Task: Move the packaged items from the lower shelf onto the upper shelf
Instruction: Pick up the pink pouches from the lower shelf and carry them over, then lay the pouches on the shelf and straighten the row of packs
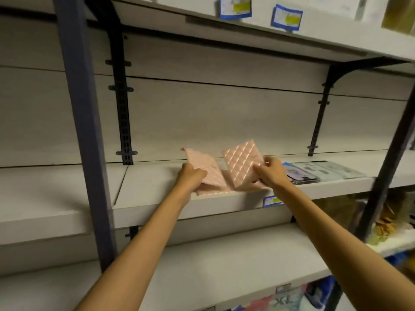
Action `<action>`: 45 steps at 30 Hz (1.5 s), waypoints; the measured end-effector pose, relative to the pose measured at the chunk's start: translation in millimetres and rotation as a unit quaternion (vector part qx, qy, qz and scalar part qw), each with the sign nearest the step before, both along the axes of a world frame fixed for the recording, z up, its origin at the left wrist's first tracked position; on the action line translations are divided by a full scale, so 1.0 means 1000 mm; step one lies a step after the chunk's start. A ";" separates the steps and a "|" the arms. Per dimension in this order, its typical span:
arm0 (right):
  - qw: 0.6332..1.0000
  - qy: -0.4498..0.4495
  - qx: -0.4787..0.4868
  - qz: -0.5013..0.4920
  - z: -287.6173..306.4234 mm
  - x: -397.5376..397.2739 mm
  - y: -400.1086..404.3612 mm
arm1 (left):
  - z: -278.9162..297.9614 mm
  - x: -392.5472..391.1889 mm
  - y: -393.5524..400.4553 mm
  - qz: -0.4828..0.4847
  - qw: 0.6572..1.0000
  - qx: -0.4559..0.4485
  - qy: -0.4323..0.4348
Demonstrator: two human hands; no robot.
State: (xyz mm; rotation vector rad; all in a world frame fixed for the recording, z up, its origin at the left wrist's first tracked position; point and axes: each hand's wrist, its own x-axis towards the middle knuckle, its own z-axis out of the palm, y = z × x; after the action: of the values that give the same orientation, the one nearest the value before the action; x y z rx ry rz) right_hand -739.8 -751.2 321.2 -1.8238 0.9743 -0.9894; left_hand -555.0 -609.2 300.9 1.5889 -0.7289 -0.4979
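At the centre of the frame, on the pale grey upper shelf [157, 187], two flat pink quilted packets are held tilted on edge. The left pink packet [203, 167] is gripped by the left hand [190, 176], fingers curled round its lower edge; the right pink packet [243, 162] is pinched at its lower right corner by the right hand [272, 172]. Beneath them, at least one more flat pink packet [213, 190] is seen lying on the shelf near its front edge — how many are stacked there cannot be told.

To the right on the same shelf, a row of flat clear-wrapped packaged items [323, 171] is laid out, touching or overlapping one another. The bare grey lower shelf [224, 261] appears mostly cleared in its visible part, though colourful packaged goods [280, 297] are glimpsed further down at the lower right — whether these belong to the task cannot be judged.

The task is judged well advanced: the pink packets are being set in place, not yet released.
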 end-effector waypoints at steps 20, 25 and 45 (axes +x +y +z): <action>0.892 0.281 -0.354 -0.015 -0.055 -0.009 -0.051 | -0.014 -0.027 0.006 0.089 0.879 0.302 -0.357; 0.884 0.275 -0.375 -0.045 -0.063 -0.005 -0.052 | -0.014 -0.027 0.006 0.078 0.865 0.306 -0.390; 0.881 0.283 -0.338 0.170 0.001 0.000 -0.037 | 0.012 -0.001 0.012 0.062 0.853 0.271 -0.442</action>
State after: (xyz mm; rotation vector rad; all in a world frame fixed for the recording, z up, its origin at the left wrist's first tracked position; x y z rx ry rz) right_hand -740.1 -788.4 322.0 -2.8658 0.6052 -0.6081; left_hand -555.8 -596.9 313.0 2.4169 -1.2240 0.2029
